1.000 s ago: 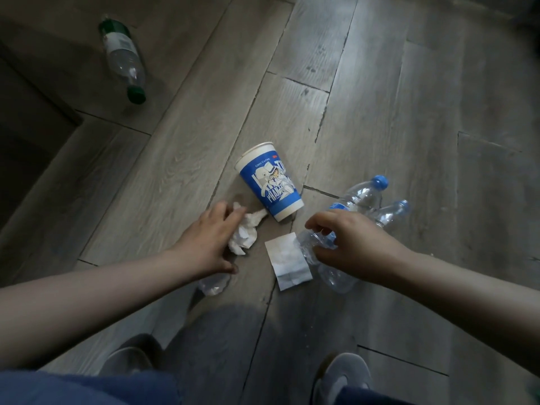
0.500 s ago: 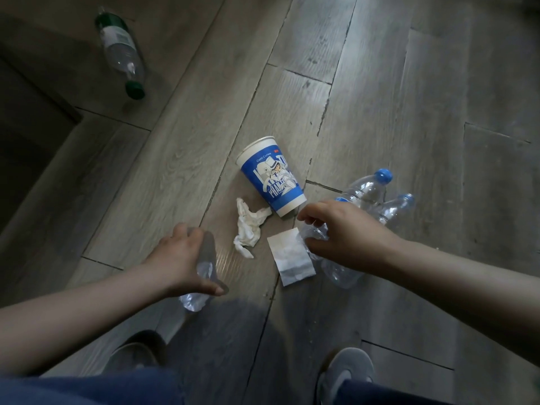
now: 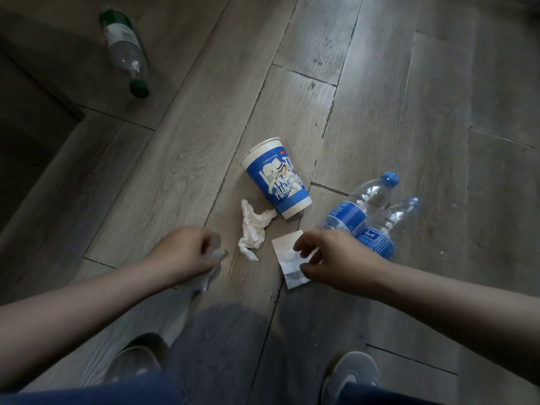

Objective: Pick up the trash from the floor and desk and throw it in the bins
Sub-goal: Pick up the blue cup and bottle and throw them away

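**Floor pick-up in progress: slip next**

We noted the person bent over a plank floor (image 3: 380,97), both arms reaching down and a shoe (image 3: 347,372) at the bottom edge. No bins were in view.

The left hand (image 3: 187,252) was low over the floor, its fingers curled into a fist round a clear, crumpled wrapper (image 3: 214,266). The wrapper's loose end stuck out below the knuckles.

The right hand (image 3: 336,258) was poised over a white slip (image 3: 285,258) lying flat on the floor. Forefinger and thumb stood apart and the other fingers were half bent, with nothing gripped that we could see. We could not tell whether the tips touched the paper.

A crumpled tissue (image 3: 254,229) lay between the two hands. Just beyond it a cup (image 3: 277,179) lay on its side, its base near the tissue. The upper bottle (image 3: 347,213) and lower bottle (image 3: 380,233) lay side by side just right of the right hand. A green-cap bottle (image 3: 125,51) lay well apart at upper left.

We judged this to be the gathering step, and early in it, with one piece in hand and the rest on the floor.

We judged the slip to be the right hand's target. Flat paper on planks gives little to grab, so it would call for a fingertip pinch at an edge or a short slide to lift a corner. The tissue should crush easily into either hand. The cup and bottles would need a wider grip, and the left hand was occupied.
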A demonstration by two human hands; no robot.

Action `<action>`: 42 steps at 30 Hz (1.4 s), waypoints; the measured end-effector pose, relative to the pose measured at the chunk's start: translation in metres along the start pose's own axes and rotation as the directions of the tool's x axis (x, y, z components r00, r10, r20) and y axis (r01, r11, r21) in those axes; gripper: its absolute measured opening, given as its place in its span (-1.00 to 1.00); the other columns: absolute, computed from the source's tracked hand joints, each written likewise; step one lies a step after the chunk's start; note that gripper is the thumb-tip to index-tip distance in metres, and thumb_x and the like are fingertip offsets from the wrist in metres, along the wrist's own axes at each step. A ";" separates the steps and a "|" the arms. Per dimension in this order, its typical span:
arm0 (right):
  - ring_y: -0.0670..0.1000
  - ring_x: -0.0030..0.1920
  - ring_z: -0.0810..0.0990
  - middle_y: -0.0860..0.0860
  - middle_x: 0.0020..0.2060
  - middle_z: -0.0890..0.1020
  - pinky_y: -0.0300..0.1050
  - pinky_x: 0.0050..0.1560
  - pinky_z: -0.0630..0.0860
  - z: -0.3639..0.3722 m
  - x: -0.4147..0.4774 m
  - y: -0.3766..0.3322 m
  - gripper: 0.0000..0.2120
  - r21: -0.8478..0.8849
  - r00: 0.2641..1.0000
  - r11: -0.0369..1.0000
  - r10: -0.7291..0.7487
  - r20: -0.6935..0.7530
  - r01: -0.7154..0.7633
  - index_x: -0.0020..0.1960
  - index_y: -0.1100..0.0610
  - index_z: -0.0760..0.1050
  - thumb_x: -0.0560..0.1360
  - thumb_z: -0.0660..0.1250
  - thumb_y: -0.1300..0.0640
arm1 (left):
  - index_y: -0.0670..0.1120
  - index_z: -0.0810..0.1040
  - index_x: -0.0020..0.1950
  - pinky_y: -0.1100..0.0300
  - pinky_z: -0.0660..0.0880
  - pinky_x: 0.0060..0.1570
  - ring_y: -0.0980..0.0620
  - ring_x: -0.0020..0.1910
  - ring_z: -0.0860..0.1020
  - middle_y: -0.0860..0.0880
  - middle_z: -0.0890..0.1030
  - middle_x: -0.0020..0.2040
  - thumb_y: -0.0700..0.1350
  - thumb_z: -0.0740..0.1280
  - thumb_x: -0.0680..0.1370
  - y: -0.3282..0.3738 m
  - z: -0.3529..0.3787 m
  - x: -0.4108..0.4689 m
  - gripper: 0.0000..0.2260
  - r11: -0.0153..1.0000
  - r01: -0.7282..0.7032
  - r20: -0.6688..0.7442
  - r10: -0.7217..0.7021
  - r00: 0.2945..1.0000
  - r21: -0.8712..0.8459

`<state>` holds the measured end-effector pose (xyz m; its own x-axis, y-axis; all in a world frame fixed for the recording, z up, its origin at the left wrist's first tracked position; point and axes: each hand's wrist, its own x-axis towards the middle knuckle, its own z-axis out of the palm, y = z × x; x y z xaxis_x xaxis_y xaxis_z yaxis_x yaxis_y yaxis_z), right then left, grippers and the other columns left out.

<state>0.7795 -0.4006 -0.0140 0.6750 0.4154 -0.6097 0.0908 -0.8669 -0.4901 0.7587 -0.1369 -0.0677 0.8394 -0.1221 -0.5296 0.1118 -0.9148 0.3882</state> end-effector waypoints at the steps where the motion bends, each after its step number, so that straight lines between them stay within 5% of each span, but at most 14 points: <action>1: -0.12 0.01 0.58 -0.04 0.12 0.60 -0.21 0.04 0.57 0.003 0.001 0.001 -0.65 -0.013 1.000 1.000 0.027 0.007 -0.027 0.27 0.02 0.48 0.49 0.38 0.09 | 0.00 0.33 -0.41 0.35 0.17 -0.48 0.21 -0.44 0.36 0.09 0.41 -0.45 -0.02 0.40 0.44 0.002 -0.006 0.003 -0.69 0.999 -0.001 -0.039 -0.001 0.999 -0.037; 5: -0.02 0.18 0.54 0.03 0.26 0.53 -0.14 0.15 0.54 0.008 0.004 0.004 -0.53 -0.088 0.980 0.977 0.196 0.044 -0.192 0.38 0.08 0.39 0.49 0.36 0.05 | -0.10 0.52 -0.14 0.19 0.31 -0.35 -0.05 -0.24 0.52 -0.01 0.55 -0.27 -0.07 0.42 0.44 0.015 -0.024 0.019 -0.86 0.987 -0.007 -0.203 -0.027 0.979 -0.162; 10: 0.02 0.20 0.51 0.08 0.28 0.48 -0.08 0.18 0.52 0.010 0.011 0.006 -0.44 0.062 0.952 0.952 0.292 0.090 -0.298 0.40 0.12 0.29 0.47 0.39 0.07 | -0.10 0.38 0.31 0.14 0.39 0.03 -0.11 0.17 0.48 -0.14 0.50 0.22 0.03 0.41 0.47 0.031 -0.019 0.036 -0.52 0.980 0.018 -0.124 -0.043 0.991 -0.198; 14: 0.07 0.20 0.51 0.13 0.28 0.45 0.01 0.20 0.53 0.016 0.019 0.005 -0.38 0.195 0.933 0.914 0.339 0.119 -0.357 0.43 0.15 0.23 0.46 0.39 0.11 | -0.04 0.20 0.47 0.12 0.35 0.25 -0.12 0.33 0.38 -0.16 0.34 0.38 0.10 0.45 0.41 0.033 -0.012 0.040 -0.27 0.979 0.002 -0.085 -0.020 0.996 -0.204; 20: 0.11 0.05 0.61 0.22 0.14 0.56 0.06 0.10 0.59 0.018 0.032 -0.005 -0.51 0.579 0.951 0.754 0.244 0.190 -0.309 0.34 0.17 0.32 0.45 0.33 0.35 | 0.04 0.09 0.50 0.07 0.39 0.25 -0.15 0.29 0.41 -0.11 0.26 0.33 0.24 0.51 0.24 0.028 -0.010 0.041 -0.03 0.988 -0.026 -0.105 0.010 0.994 -0.154; 24: -0.06 0.09 0.58 0.00 0.14 0.55 -0.19 0.06 0.58 0.011 0.030 0.006 -0.39 0.469 0.976 0.855 0.193 0.104 -0.219 0.46 0.07 0.26 0.46 0.36 0.29 | 0.09 0.07 0.48 0.00 0.34 0.28 -0.17 0.33 0.28 -0.09 0.18 0.36 0.37 0.49 0.13 0.032 -0.003 0.044 0.05 1.000 -0.011 -0.103 0.010 0.995 -0.014; 30: -0.13 0.04 0.57 -0.03 0.11 0.57 -0.30 -0.06 0.55 0.001 0.019 0.020 -0.58 0.407 0.979 0.894 0.202 0.009 -0.188 0.34 0.02 0.39 0.51 0.34 0.19 | 0.13 -0.06 0.49 -0.15 0.35 0.22 -0.17 0.38 0.09 -0.04 -0.05 0.44 0.52 0.36 0.07 0.052 0.018 0.045 0.14 0.964 0.021 -0.051 -0.007 0.999 0.266; 42: -0.17 -0.01 0.57 -0.05 0.11 0.58 -0.35 -0.17 0.54 -0.005 0.016 0.020 -0.59 0.434 0.980 0.886 0.195 -0.030 -0.163 0.34 0.02 0.39 0.52 0.33 0.18 | -0.03 0.35 0.24 0.08 0.34 0.15 -0.11 0.19 0.31 -0.08 0.29 0.23 0.14 0.47 0.34 0.052 0.020 0.050 -0.43 0.959 -0.178 -0.017 0.187 0.982 0.220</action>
<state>0.7962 -0.4122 -0.0301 0.7015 0.2297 -0.6746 -0.3476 -0.7161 -0.6053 0.7955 -0.1983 -0.0892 0.8546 -0.2840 -0.4347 -0.1593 -0.9402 0.3011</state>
